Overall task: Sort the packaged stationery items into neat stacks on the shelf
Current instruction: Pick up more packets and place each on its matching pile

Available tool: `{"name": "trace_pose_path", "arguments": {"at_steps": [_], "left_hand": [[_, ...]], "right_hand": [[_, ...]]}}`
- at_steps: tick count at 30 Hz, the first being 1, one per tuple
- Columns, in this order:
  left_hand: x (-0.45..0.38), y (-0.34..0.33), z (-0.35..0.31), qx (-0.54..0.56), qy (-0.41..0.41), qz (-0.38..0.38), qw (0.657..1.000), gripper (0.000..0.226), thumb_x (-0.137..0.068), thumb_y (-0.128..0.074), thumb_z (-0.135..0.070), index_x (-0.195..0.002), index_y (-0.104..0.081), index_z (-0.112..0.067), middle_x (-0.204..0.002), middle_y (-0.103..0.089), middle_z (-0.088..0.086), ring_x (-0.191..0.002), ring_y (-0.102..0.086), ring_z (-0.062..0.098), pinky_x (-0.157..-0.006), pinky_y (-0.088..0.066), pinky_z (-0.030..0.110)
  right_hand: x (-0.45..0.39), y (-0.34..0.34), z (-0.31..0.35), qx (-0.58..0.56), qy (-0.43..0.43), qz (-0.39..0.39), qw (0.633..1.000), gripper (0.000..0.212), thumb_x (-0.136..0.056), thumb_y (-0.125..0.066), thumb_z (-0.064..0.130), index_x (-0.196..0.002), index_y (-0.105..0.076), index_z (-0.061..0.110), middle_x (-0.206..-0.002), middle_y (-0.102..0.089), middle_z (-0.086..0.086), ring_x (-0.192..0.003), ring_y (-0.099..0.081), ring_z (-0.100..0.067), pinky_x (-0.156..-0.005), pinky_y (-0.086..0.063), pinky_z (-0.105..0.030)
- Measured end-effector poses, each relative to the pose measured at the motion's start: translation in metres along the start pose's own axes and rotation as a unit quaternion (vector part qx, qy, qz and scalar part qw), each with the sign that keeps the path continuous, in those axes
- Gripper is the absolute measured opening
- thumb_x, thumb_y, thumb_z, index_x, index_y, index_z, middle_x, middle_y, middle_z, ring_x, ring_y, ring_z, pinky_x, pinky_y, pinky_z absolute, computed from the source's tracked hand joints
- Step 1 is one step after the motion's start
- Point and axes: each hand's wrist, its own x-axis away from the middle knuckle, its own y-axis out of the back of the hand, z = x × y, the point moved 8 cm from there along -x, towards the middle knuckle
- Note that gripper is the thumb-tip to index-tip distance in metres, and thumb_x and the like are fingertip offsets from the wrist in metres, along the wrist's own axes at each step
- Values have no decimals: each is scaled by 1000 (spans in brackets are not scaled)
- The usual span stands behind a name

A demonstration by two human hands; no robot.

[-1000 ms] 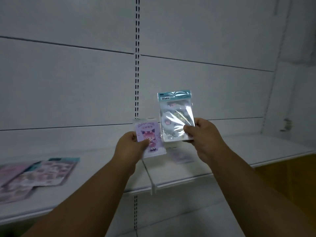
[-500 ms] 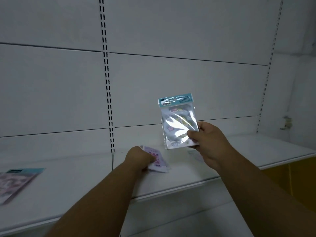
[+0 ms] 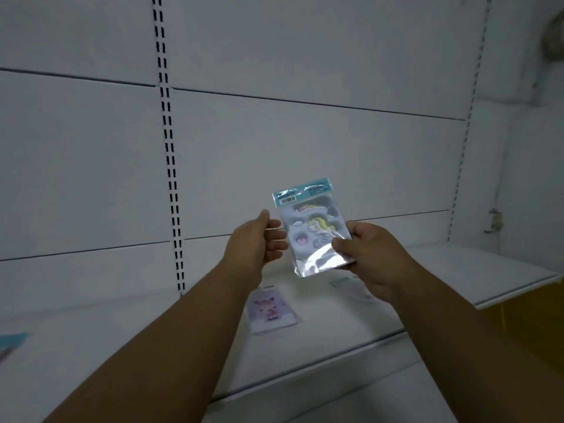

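Observation:
My right hand (image 3: 367, 253) grips a clear-wrapped sticker pack (image 3: 311, 227) with a teal header and a barcode, holding it upright above the white shelf (image 3: 457, 276). My left hand (image 3: 259, 239) is open just left of the pack, fingers spread close to its edge; whether they touch it I cannot tell. A purple character pack (image 3: 270, 309) lies flat on the shelf below my left wrist. Another pale pack with a teal top (image 3: 351, 288) lies on the shelf, partly hidden under my right hand.
More packs (image 3: 10, 341) lie at the far left edge of the shelf. White back panels with slotted uprights (image 3: 171, 178) rise behind. An orange surface (image 3: 525, 328) shows below the shelf at the right.
My left hand set the purple pack down on the shelf, let go and rose beside the teal pack. The view shifted right.

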Motion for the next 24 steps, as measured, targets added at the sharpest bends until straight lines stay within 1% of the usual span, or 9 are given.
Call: {"name": "trace_pose_path", "arguments": {"at_steps": [2,5,6,9,11,14,18,21,24], "left_hand": [[-8,-30,2,-12,-11,46,999,24,-99,-55,-27,-98,-65,-5,-77,-68,9,-56,-60,15,-55,-50,27],[-24,-72,16,-75,-26,59,995,14,-94,-62,-15,-98,-63,-2,-78,-69,10,-53,-60,14,-49,-51,24],[-30,-87,24,-88,-20,62,994,12,-93,-64,-14,-96,-63,-2,-78,-70,10,-53,-61,15,-48,-51,23],[-49,-138,52,-123,16,75,989,11,-91,-65,-12,-94,-63,-2,-83,-71,14,-55,-64,18,-44,-52,24],[-61,-173,71,-163,34,86,982,11,-91,-65,-10,-96,-62,-1,-84,-71,16,-55,-65,19,-46,-56,26],[-78,-217,95,-221,48,92,970,7,-91,-62,-8,-90,-60,-1,-76,-69,17,-53,-65,19,-50,-57,28],[-107,-254,133,-304,94,79,945,11,-91,-63,-8,-88,-60,3,-67,-67,15,-42,-63,16,-44,-54,26],[-127,-270,150,-390,103,79,912,14,-91,-63,-7,-87,-59,5,-65,-66,16,-37,-60,15,-43,-51,25],[-139,-277,161,-444,114,62,887,19,-88,-65,-7,-97,-60,9,-70,-69,20,-44,-63,21,-47,-52,27]], "right_hand": [[-5,21,-3,26,-18,-8,999,12,-90,-58,-3,-92,-67,6,-97,-73,-18,-85,-73,-29,-74,-61,-38],[-17,71,-7,118,-40,-47,991,3,-87,-66,2,-89,-68,2,-95,-74,-21,-86,-73,-34,-79,-60,-44],[-22,90,-7,169,-40,-65,983,6,-84,-69,5,-88,-69,0,-91,-74,-21,-82,-73,-33,-76,-59,-43],[-38,142,-14,326,-45,-93,940,15,-80,-75,16,-84,-72,2,-80,-75,-18,-59,-64,-22,-54,-51,-30],[-52,175,-22,416,-54,-98,903,20,-78,-76,23,-82,-72,4,-78,-74,-17,-55,-59,-18,-51,-46,-28],[-79,216,-40,475,-78,-71,874,30,-79,-76,28,-83,-72,-1,-79,-74,-18,-59,-63,-23,-60,-54,-35],[-117,254,-76,512,-128,4,849,36,-80,-75,30,-89,-70,-5,-83,-75,-20,-64,-70,-27,-70,-60,-38],[-139,267,-100,518,-145,48,842,30,-81,-76,29,-82,-66,0,-81,-75,-15,-61,-70,-25,-67,-63,-38],[-153,271,-118,539,-139,79,827,28,-82,-75,28,-73,-59,7,-71,-69,-10,-49,-62,-18,-56,-60,-31]]}}
